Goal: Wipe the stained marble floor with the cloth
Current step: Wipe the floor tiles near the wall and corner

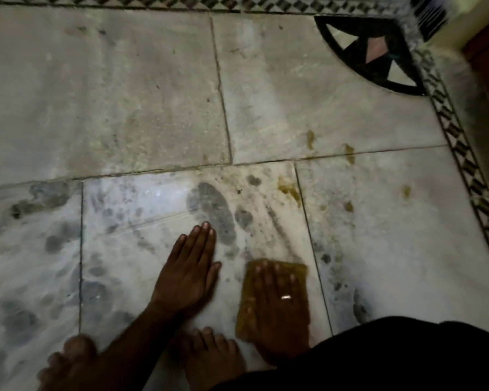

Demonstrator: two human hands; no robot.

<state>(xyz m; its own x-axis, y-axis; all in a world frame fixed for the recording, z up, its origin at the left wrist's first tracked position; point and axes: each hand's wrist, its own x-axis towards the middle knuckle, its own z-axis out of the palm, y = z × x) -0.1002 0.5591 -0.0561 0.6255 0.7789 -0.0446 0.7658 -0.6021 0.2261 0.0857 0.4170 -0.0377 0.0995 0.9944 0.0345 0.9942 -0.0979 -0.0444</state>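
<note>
Nearest, two bare feet stand on the marble floor [130, 88]: the right foot [212, 359] just below and left of the cloth [244, 314], the left foot [68, 359] well to the cloth's left, partly behind a forearm. A dark garment [407, 356] fills the corner below and right of the cloth.

The cloth, yellow-brown and folded to a rough rectangle, lies flat on the floor. The right grip [277, 303] rests on top of it, palm down, fingers straight and slightly spread, curled round nothing; a ring [286, 297] shows on one finger. The cloth's edges are blurred.

Just left of the cloth, apart from it, the left grip [187, 275] lies flat on the bare marble, fingers straight and close together, holding nothing.

Beyond the cloth a long grey smudge [212, 210] and smaller grey marks darken the slab; more grey blotches spread far to the cloth's left. Further out and to the right, yellow-brown stains [288, 189] dot the marble, some along a joint between slabs.

Far right of the cloth a black-and-white patterned border [463, 165] runs along the floor's edge, and at the far corner sits a black fan-shaped inlay [376, 52] with pale triangles.
</note>
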